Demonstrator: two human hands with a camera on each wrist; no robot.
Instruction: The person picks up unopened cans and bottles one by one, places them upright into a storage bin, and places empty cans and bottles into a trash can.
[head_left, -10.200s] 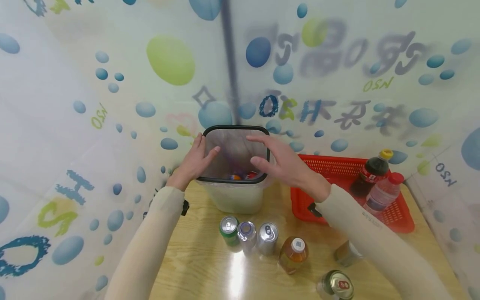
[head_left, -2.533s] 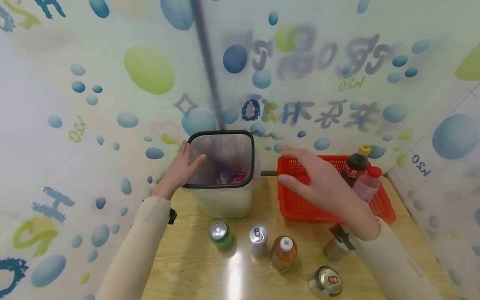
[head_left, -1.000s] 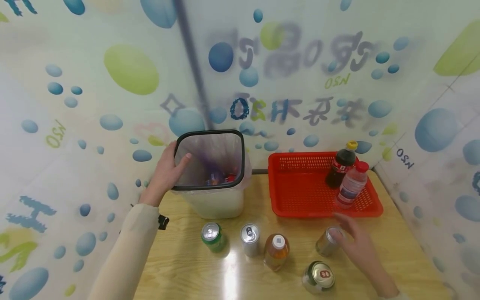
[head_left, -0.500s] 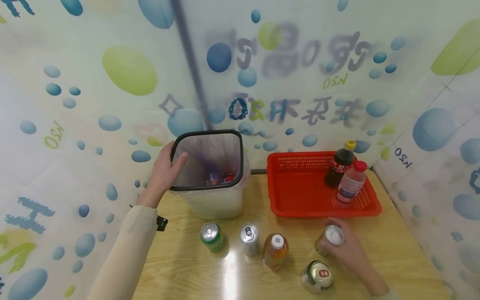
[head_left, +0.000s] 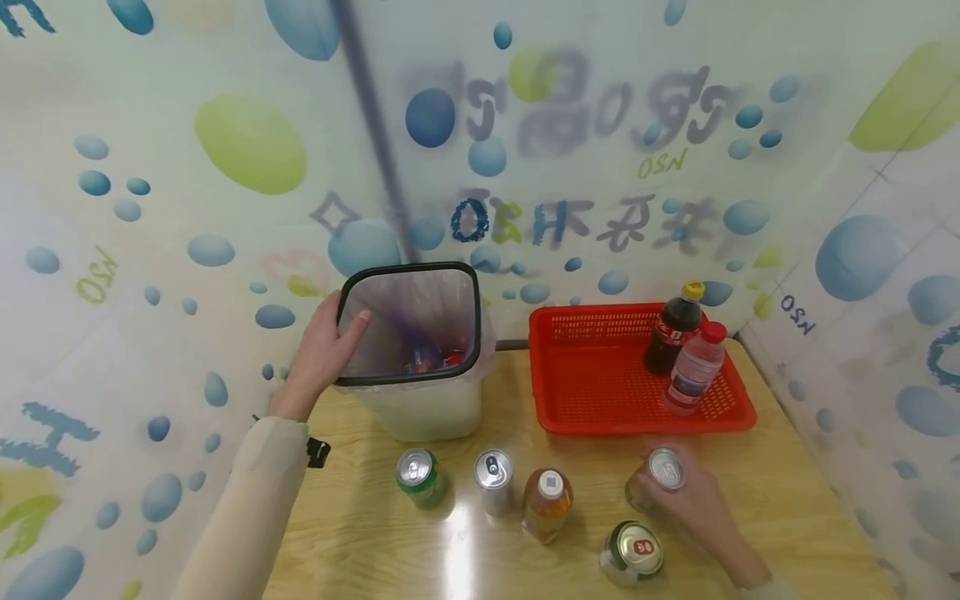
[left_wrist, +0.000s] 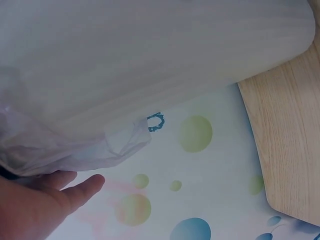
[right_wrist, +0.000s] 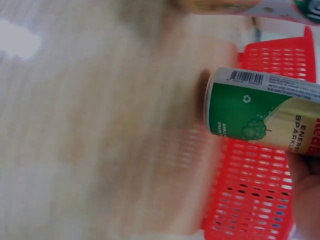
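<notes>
My right hand point(head_left: 697, 504) holds a gold-and-green energy drink can point(head_left: 664, 472), thumb on its left side. In the right wrist view, the can's point(right_wrist: 262, 110) printed side and base show; whether its base touches the table is unclear. My left hand point(head_left: 318, 350) rests on the left rim of a white trash can point(head_left: 427, 408), its thumb over the inner side. In the left wrist view, two extended fingers point(left_wrist: 85, 192) lie outside, by the plastic bin liner point(left_wrist: 120, 150). A few colourful containers point(head_left: 450, 360) lie inside the bin, partly hidden.
A green can point(head_left: 420, 475), a silver can point(head_left: 494, 482), an amber drink bottle point(head_left: 547, 504) and a gold-topped can point(head_left: 632, 552) stand on the wooden table point(head_left: 375, 533). The red basket point(head_left: 592, 392) holds a cola bottle point(head_left: 672, 329) and a pink bottle point(head_left: 696, 368).
A silver bottle-shaped container has left the row of drinks. My right hand has come down past the basket and closed round the can. My left hand stays at the bin rim.
</notes>
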